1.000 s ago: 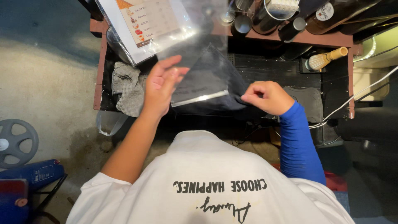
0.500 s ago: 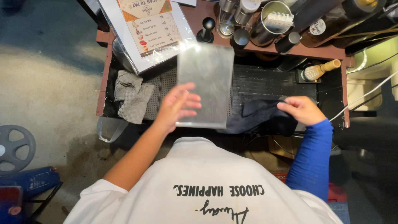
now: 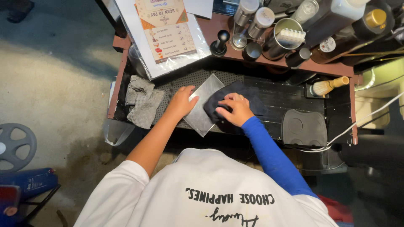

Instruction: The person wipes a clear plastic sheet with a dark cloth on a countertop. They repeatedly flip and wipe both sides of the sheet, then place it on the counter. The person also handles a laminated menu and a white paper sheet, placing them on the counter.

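A square clear plate [image 3: 201,110] lies flat on the black perforated counter [image 3: 277,103], turned like a diamond. My left hand [image 3: 182,101], on a bare arm, rests on the plate's left corner and holds it down. My right hand [image 3: 234,110], in a blue sleeve, presses a dark cloth [image 3: 242,93] against the plate's right side. The cloth covers part of the plate and spreads onto the counter behind my fingers.
A crumpled grey rag [image 3: 141,101] lies left of the plate. Behind it are a laminated sheet [image 3: 168,35], a black tamper [image 3: 219,42], metal cups [image 3: 277,40] and bottles. A bamboo whisk [image 3: 326,87], dark mat [image 3: 304,127] and white cable [image 3: 370,117] sit right. A grey wheel [image 3: 14,145] is on the floor.
The plate was held up in my left hand and now lies flat on the counter. My right hand has brought the dark cloth onto it from the right.
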